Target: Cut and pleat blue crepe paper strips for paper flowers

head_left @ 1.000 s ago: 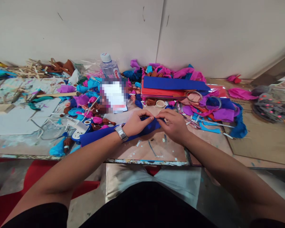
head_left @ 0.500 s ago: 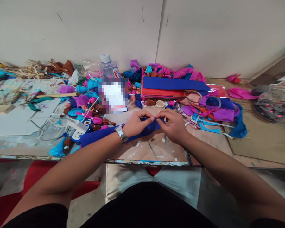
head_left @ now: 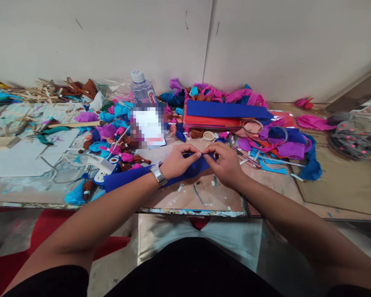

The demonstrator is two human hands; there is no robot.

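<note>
A long dark blue strip of crepe paper (head_left: 126, 178) lies slantwise across the table front, passing under my left wrist, which wears a metal watch. My left hand (head_left: 179, 161) pinches the strip's upper edge near its right end between thumb and index finger. Fingertip to fingertip with it, my right hand (head_left: 224, 164) pinches the same edge. The fingers partly hide that end of the paper. Just beyond the hands lies a roll of tape (head_left: 208, 135). A stack of folded paper, with a blue sheet (head_left: 228, 109) on top, lies farther back.
A phone (head_left: 148, 126) and a water bottle (head_left: 143, 87) stand behind my left hand. Small wrapped paper bundles (head_left: 126, 156) and a white cable with a blue power strip (head_left: 103, 177) lie left. Paper scraps (head_left: 292, 149) and cardboard (head_left: 336, 181) are right. A wall rises behind.
Hardly anything differs. Both hands keep their pinch on the blue paper in the same spot, and the view has shifted very slightly.
</note>
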